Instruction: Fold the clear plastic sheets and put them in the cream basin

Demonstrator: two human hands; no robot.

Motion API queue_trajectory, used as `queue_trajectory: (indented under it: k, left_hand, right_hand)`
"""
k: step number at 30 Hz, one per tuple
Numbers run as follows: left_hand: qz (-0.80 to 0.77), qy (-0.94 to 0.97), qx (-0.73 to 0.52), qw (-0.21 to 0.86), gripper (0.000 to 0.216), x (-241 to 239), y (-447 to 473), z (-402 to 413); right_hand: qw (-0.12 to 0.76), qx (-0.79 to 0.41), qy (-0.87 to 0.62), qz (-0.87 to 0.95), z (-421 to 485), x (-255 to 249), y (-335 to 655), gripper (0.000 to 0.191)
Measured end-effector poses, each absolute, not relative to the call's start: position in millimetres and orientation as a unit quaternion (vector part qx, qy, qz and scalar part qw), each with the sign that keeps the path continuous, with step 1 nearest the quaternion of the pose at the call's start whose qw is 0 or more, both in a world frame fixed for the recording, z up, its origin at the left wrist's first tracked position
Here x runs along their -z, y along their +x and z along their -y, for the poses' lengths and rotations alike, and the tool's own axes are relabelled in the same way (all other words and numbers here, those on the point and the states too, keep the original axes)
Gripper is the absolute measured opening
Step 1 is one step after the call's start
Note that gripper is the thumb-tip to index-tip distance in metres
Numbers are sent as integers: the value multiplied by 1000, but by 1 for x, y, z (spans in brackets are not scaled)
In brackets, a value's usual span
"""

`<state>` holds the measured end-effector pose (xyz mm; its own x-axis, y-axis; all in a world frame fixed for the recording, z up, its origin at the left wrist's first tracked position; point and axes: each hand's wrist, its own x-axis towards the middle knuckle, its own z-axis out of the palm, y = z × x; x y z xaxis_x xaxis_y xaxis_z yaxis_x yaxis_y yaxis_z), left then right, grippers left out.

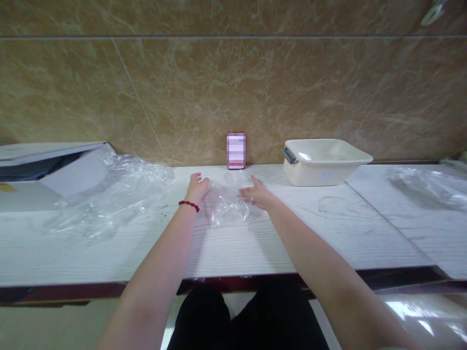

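our fingers [242, 194] lie uncurled; left hand [198, 188] and right hand [260, 195] rest on either edge of the plastic bag [225, 206], flat on the table [233, 253] between them.

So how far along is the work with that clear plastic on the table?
Early, it seems. Nothing looks finished: the cream tub appears empty. In hand: the left hand and right hand both lie on one clear plastic piece, spread on the white table. Remaining, probably: the crumpled plastic pile on the left side and more plastic at far right lie untouched.
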<state>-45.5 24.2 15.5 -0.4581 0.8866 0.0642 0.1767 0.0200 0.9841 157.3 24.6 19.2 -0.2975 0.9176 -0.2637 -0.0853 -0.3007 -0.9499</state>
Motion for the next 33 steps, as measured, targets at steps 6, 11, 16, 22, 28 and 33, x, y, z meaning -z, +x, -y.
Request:
queue_trajectory:
  k: [6, 11, 16, 22, 28, 33]
  left_hand:
    - [-495, 759, -386, 175, 60, -36, -29, 9]
    - [-474, 809, -326, 126, 71, -35, 6, 23]
    - [-564, 742, -340, 126, 18, -31, 5, 15]
    - [-581, 714, -378, 101, 10, -41, -14, 12]
    - [-619, 706, -334, 79, 9, -82, -16, 16]
    - [-602, 751, -240, 124, 7, -125, -32, 10]
  right_hand:
    - [474, -669, -439, 369, -36, -16, 160, 78]
    - [529, -678, -401, 316, -43, -12, 160, 57]
    - [506, -620, -473, 370, -45, -13, 162, 37]
    - [487, -307, -524, 627, -26, -47, 174, 40]
    - [330, -244, -473, 780, 10, -96, 162, 58]
    - [253, -243, -489, 799, -12, -112, 158, 9]
